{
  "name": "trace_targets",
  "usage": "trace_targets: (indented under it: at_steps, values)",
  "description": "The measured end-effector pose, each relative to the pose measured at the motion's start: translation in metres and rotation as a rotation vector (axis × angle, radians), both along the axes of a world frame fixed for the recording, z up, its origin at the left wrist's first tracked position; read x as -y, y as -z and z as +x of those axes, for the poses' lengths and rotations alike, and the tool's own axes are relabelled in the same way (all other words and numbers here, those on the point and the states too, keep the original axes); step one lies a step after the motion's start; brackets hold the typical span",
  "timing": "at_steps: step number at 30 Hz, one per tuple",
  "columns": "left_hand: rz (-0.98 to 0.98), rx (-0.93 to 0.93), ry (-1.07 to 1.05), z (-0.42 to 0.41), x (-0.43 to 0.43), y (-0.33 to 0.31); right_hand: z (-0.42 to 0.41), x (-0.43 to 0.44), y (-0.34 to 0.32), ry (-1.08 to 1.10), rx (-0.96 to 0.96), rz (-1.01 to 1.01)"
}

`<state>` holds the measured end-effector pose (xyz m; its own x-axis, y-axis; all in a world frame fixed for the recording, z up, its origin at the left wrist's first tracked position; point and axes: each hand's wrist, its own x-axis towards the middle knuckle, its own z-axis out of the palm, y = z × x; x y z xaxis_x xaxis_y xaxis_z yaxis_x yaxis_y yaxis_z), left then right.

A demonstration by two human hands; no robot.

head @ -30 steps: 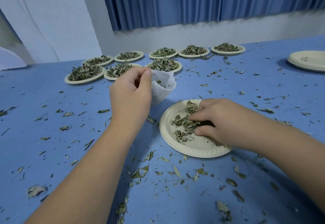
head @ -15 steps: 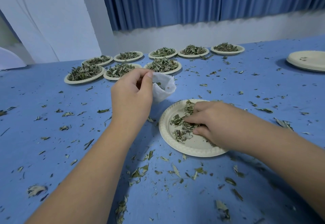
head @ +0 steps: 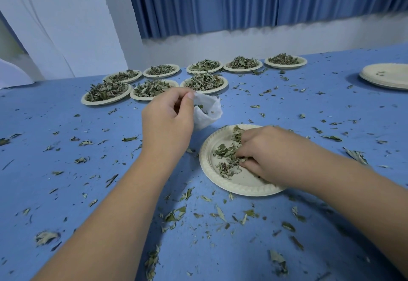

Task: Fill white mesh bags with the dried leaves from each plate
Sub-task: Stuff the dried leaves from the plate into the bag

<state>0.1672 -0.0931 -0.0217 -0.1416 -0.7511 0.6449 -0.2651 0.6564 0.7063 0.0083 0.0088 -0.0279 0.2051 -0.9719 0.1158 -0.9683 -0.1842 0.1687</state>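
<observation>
My left hand pinches the rim of a white mesh bag and holds its mouth open above the blue table; a few leaves show inside. Just right of it lies a cream paper plate with a small heap of dried leaves. My right hand lies on that plate, its fingers curled into the leaves and gathering a bunch. The fingertips are hidden among the leaves.
Several paper plates heaped with dried leaves stand in two rows at the back of the table. A stack of empty plates sits at the far right. Loose leaf bits are scattered all over the blue cloth.
My right hand has slid leftward across the plate, raking the leaves together under its fingers. My left hand and the bag have stayed nearly still.
</observation>
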Motion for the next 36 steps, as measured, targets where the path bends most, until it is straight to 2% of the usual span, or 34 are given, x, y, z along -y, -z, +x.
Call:
trace_targets:
  at_steps: [6, 16, 20, 28, 36]
  values:
    - [0.036, 0.079, 0.058, -0.003, -0.002, 0.0, -0.006, -0.002, 0.001, 0.0, 0.143, -0.036]
    - [0.102, 0.216, 0.083, -0.008, -0.008, 0.0, -0.03, -0.013, -0.018, 0.12, 0.785, -0.083]
    - [0.082, 0.254, 0.078, -0.009, -0.009, 0.0, -0.031, -0.016, -0.024, 0.104, 0.921, -0.103]
    - [-0.002, 0.344, 0.098, -0.012, -0.017, -0.003, -0.031, -0.015, -0.027, 0.084, 0.978, -0.187]
    - [-0.155, 0.446, 0.149, -0.017, -0.027, -0.003, -0.017, -0.005, -0.014, 0.12, 0.709, -0.272]
